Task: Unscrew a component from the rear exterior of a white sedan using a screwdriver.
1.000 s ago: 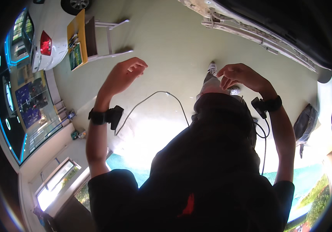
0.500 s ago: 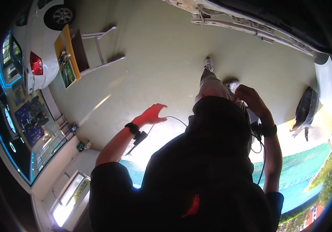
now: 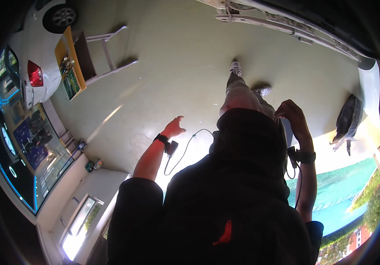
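My left hand (image 3: 173, 127) is held out over the floor, fingers apart, holding nothing. A black strap with a small box (image 3: 169, 146) sits on that wrist, and a thin cable (image 3: 185, 148) loops from it toward my body. Beside my right thigh, my right hand (image 3: 290, 114) is bent down with its fingers curled together. Whatever is between those fingers, if anything, is too small to make out. Another black strap with a box (image 3: 301, 155) and a cable is on the right wrist. My legs and shoes (image 3: 236, 67) show beyond my dark shirt.
A yellow-topped table (image 3: 78, 66) carries loose tools and a green item at the far left, beside a white car (image 3: 48, 86). A pale bare car-body edge (image 3: 269, 25) crosses the far right. A dark, draped-looking object (image 3: 349, 119) stands at the right, near a colourful wall picture (image 3: 340, 198).
My left hand has drawn slightly right, with its forearm more upright. My right hand has shifted a little right and lower, its fingers now bent downward. My feet have moved slightly.
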The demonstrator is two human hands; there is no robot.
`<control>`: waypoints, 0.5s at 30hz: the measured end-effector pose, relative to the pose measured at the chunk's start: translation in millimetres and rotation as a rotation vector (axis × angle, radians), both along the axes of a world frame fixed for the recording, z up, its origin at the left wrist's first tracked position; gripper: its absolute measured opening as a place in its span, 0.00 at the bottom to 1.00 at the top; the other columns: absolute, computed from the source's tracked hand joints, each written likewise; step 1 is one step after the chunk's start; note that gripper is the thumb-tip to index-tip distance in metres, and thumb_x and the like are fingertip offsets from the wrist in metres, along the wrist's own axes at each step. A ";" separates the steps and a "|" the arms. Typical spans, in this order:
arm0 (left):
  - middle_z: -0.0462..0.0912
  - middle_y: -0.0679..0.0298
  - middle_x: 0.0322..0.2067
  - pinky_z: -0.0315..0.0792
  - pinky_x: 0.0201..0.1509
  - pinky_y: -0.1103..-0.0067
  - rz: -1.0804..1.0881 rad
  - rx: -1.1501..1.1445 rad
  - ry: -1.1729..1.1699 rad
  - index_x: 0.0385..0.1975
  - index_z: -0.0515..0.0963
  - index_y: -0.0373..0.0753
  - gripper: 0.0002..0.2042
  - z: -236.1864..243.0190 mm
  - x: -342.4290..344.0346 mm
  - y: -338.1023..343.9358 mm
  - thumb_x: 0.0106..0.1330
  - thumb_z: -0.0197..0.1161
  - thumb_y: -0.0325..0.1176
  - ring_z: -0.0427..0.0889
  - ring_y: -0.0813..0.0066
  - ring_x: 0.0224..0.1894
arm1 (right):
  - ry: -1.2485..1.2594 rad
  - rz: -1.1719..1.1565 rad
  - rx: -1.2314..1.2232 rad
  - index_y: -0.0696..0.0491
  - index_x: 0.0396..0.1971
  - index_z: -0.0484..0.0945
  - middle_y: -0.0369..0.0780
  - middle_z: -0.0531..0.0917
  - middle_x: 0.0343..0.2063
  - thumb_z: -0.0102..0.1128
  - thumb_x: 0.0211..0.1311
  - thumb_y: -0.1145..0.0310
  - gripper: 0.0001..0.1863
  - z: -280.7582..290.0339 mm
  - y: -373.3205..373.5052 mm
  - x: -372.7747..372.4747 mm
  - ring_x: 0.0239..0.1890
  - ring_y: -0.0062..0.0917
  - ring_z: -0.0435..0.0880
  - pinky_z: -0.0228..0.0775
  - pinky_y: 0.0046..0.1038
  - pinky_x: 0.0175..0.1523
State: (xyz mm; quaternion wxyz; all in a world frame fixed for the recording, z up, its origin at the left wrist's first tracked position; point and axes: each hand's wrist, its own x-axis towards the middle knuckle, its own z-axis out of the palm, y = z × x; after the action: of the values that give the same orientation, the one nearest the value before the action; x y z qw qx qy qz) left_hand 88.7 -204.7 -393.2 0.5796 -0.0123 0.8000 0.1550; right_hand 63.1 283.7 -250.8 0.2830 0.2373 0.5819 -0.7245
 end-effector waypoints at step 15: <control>0.67 0.54 0.50 0.60 0.57 0.67 -0.209 0.475 0.044 0.49 0.66 0.45 0.25 41.6 0.3 153.8 0.47 0.60 0.30 0.63 0.58 0.55 | 0.015 -0.061 0.030 0.57 0.30 0.71 0.36 0.77 0.26 0.45 0.62 0.66 0.10 -10.9 2.8 22.4 0.32 0.19 0.76 0.66 0.22 0.41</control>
State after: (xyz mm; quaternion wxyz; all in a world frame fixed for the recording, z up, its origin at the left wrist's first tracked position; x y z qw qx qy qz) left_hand 89.0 -50.9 -351.6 0.5615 0.2101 0.7505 0.2781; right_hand 85.5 286.5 -261.8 0.2529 0.2537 0.5874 -0.7257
